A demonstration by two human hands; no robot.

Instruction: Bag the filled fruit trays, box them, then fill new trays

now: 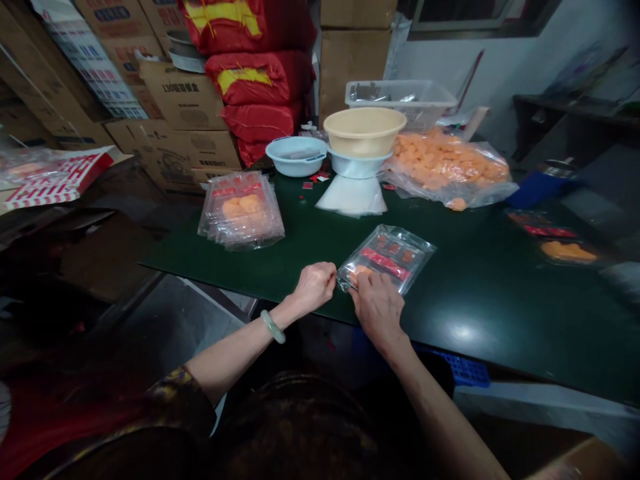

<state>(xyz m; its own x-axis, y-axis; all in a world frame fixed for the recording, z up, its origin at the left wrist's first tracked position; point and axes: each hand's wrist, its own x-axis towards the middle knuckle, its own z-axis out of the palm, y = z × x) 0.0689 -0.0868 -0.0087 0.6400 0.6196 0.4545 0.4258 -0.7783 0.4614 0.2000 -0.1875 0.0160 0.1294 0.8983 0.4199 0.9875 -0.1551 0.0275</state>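
A clear plastic bag lies at the near edge of the table, with a red strip, small dark-red packets and an orange sponge-like piece inside. My left hand, a pale green bangle on its wrist, is closed at the bag's left corner and seems to pinch its edge. Over the bag's near side, my right hand has its fingers bent down and closed on the plastic by the orange piece. Its fingertips are partly hidden. To the left is a stack of filled bags holding similar orange pieces.
On the dark green table stand a light blue basin, a cream basin and a fan of clear sheets. Behind are a big bag of orange pieces and a white basket. Another filled packet lies right.
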